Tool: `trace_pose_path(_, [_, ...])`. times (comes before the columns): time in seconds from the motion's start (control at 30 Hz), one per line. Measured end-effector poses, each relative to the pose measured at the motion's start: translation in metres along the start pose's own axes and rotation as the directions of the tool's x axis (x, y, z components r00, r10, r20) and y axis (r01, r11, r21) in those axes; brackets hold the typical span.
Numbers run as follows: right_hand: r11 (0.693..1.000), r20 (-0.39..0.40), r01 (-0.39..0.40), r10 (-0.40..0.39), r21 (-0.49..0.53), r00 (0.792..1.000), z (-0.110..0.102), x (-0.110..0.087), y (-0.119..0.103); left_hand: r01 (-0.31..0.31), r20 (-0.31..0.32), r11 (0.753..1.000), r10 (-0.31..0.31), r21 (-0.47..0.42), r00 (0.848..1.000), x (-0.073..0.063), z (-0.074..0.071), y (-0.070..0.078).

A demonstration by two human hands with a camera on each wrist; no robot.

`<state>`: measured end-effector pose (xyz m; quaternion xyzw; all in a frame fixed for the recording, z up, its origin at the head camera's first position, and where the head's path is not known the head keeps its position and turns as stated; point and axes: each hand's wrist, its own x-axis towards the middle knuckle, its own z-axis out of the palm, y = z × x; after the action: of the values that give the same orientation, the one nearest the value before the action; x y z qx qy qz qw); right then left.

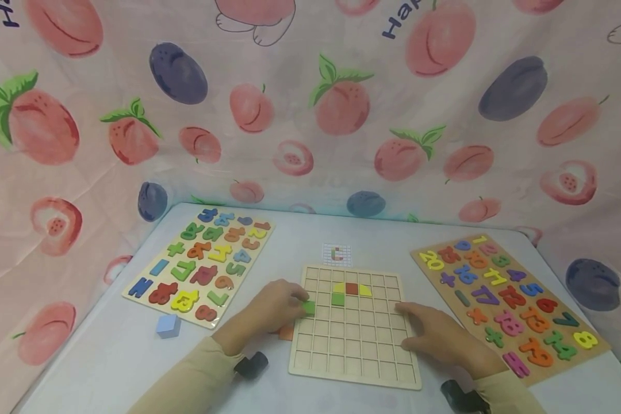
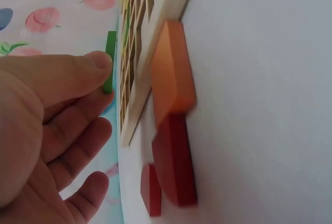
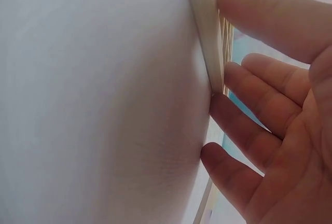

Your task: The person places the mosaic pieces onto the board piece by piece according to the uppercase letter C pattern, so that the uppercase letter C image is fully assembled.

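Note:
Between thumb and fingertips my left hand (image 1: 274, 307) pinches a thin green tile (image 2: 110, 42), over the left edge of a wooden grid board (image 1: 352, 368). Fingers extended and slightly bent, my right hand (image 1: 442, 336) rests at the board's right edge. In the upper part of the grid, a red square tile (image 1: 351, 288) lies between two yellow curved pieces. A green square tile (image 1: 337, 299) sits just below the left yellow piece. Beside the board's left edge lie an orange block (image 2: 171, 73) and two red pieces (image 2: 176, 172), mostly hidden by the left arm in the head view.
A small card printed with a grid pattern (image 1: 337, 254) lies behind the board. Number puzzle boards stand to the left (image 1: 199, 259) and right (image 1: 512, 305). A light blue block (image 1: 168, 326) sits by the left one. A fruit-print cloth (image 1: 300, 121) hangs behind the white table.

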<state>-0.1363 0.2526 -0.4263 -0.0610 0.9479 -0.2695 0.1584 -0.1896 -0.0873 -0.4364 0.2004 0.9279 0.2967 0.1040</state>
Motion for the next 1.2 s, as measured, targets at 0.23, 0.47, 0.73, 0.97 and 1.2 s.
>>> trace_pose_path(0.23, [1.000,0.002,-0.004,0.004,-0.005,1.000,0.001,0.001,0.000,-0.033,0.015,0.999,0.032,0.033,0.999,0.002,0.007,0.006])
trace_pose_path(0.47, [1.000,0.002,-0.016,0.016,-0.004,1.000,0.002,0.002,0.000,-0.044,0.023,0.998,0.043,0.040,0.999,-0.001,0.010,0.013])
trace_pose_path(0.73, [1.000,-0.003,-0.017,0.017,-0.003,1.000,0.001,0.002,-0.002,-0.068,0.014,0.997,0.067,0.036,0.998,0.000,0.013,0.017])
trace_pose_path(0.97, [1.000,-0.007,0.018,-0.018,-0.009,1.000,0.000,0.004,-0.004,-0.077,0.030,0.996,0.076,0.039,0.997,0.005,0.018,0.020])
trace_pose_path(1.2, [0.999,-0.007,0.024,-0.024,-0.023,1.000,0.000,0.005,-0.004,-0.087,0.028,0.995,0.086,0.047,0.996,0.007,0.020,0.026])
